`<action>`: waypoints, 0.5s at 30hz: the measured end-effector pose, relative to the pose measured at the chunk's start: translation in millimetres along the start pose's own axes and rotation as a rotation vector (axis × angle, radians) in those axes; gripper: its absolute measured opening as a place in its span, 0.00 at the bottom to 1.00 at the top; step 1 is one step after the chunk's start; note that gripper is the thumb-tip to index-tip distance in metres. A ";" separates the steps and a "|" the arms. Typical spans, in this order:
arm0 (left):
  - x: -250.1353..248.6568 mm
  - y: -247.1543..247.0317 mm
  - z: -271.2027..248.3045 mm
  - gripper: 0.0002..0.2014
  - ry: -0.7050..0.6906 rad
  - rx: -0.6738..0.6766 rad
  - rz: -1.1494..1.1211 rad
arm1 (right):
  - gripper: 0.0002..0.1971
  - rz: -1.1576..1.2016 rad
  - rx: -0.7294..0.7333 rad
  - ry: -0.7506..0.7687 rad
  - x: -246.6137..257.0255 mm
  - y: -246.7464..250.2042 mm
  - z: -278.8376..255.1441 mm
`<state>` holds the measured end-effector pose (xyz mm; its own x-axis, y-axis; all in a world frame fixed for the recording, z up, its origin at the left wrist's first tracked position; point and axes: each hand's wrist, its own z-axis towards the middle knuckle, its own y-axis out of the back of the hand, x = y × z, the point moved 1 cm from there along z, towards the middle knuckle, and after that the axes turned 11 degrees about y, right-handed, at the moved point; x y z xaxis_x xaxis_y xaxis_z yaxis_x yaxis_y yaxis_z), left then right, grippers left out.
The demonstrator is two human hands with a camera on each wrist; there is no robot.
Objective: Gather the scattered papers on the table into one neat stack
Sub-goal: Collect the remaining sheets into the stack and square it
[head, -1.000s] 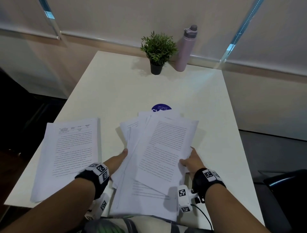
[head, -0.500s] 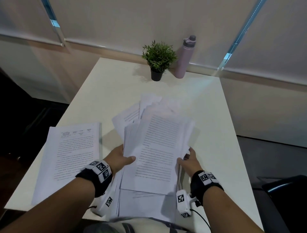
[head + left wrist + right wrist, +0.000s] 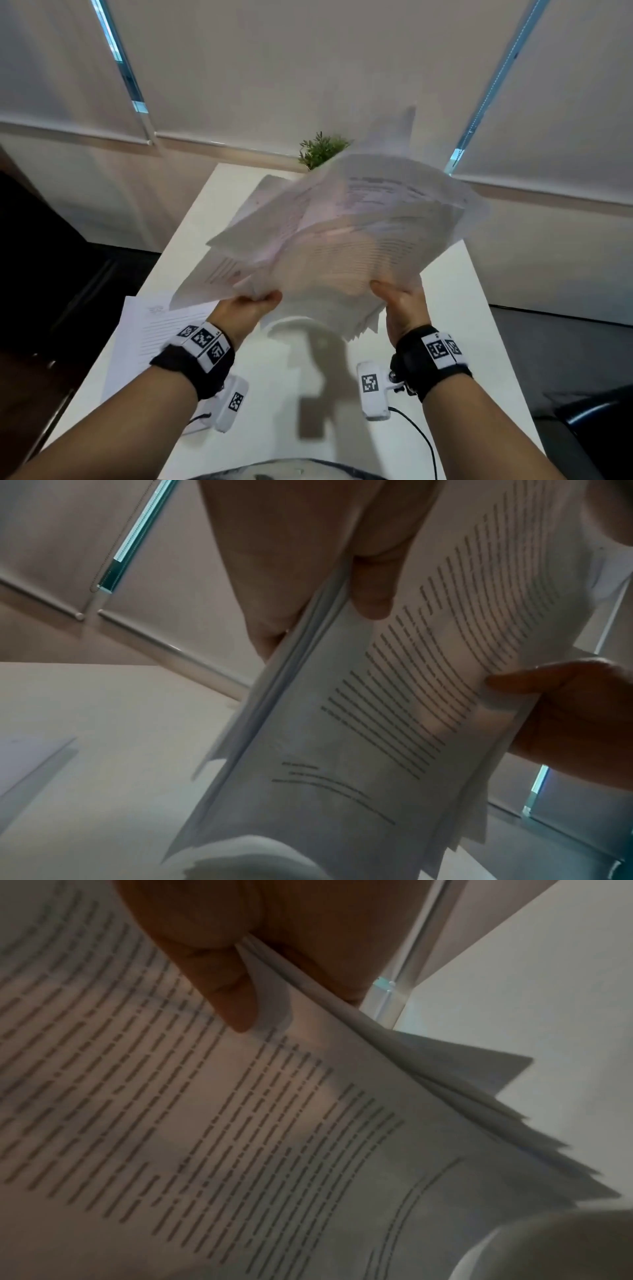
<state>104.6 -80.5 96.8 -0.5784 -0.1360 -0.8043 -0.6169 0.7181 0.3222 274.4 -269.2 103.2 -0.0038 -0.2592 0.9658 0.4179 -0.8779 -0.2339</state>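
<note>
A loose, uneven bundle of printed papers is raised off the white table, its sheets fanned out and blurred. My left hand grips the bundle's left edge, thumb on the near face. My right hand grips its right edge. In the left wrist view the thumb presses on the bundle of papers, with the other hand at the right. The right wrist view shows a thumb pinching the sheets. A separate printed sheet lies flat on the table's left side.
A small green plant stands at the table's far edge, partly hidden behind the papers. Closed roller blinds cover the windows behind. A dark chair sits at the lower right. Dark floor lies left of the table.
Both hands have lifted the bundle from the table and tipped it up toward vertical. The head view has tilted upward. The bottle is now hidden behind the papers.
</note>
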 end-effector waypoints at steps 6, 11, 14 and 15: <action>6.5 0.9 -9.3 0.22 0.162 0.100 0.010 | 0.29 -0.029 -0.016 -0.015 -10.4 -1.3 -15.9; 2.5 5.6 -7.0 0.19 0.193 0.149 -0.158 | 0.29 0.036 -0.024 0.038 0.2 -3.2 -12.6; 3.1 12.0 -2.1 0.25 0.216 0.077 -0.156 | 0.35 0.080 -0.004 0.028 6.8 -5.6 -12.7; 3.4 13.3 0.7 0.30 0.206 0.087 -0.175 | 0.34 0.082 0.013 0.010 8.4 -7.2 -13.3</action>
<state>94.8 -70.9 98.0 -0.5692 -0.3926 -0.7224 -0.6738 0.7262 0.1362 259.3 -270.4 111.5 0.0218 -0.3339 0.9424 0.4289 -0.8483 -0.3105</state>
